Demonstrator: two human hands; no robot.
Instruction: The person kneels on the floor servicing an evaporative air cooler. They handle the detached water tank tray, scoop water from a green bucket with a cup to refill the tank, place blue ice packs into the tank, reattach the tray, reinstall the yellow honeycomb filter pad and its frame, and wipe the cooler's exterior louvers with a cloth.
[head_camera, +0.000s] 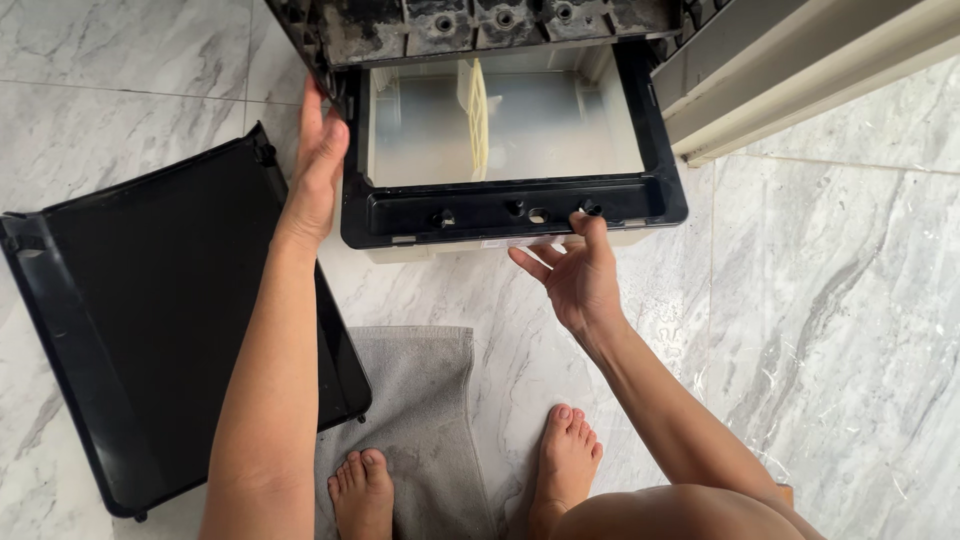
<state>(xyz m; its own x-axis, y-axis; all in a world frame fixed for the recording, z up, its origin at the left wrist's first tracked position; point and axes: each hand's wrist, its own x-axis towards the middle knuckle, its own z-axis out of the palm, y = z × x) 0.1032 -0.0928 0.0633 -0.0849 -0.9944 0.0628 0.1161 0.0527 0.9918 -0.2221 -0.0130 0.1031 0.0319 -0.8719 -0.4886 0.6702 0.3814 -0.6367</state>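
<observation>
Left hand (318, 165) is lying flat against the black tank (515, 210) side, right hand (577, 275) open under its front rim (probably stiff, water-heavy; best gripped by the rim)

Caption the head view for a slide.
Left hand flat against the open black-framed tank, right hand under its front edge, removed black panel beside.

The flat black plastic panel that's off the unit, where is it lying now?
In the head view the flat black plastic panel lies on the marble floor at the left, beside the left forearm, its right edge next to the grey towel.
</observation>
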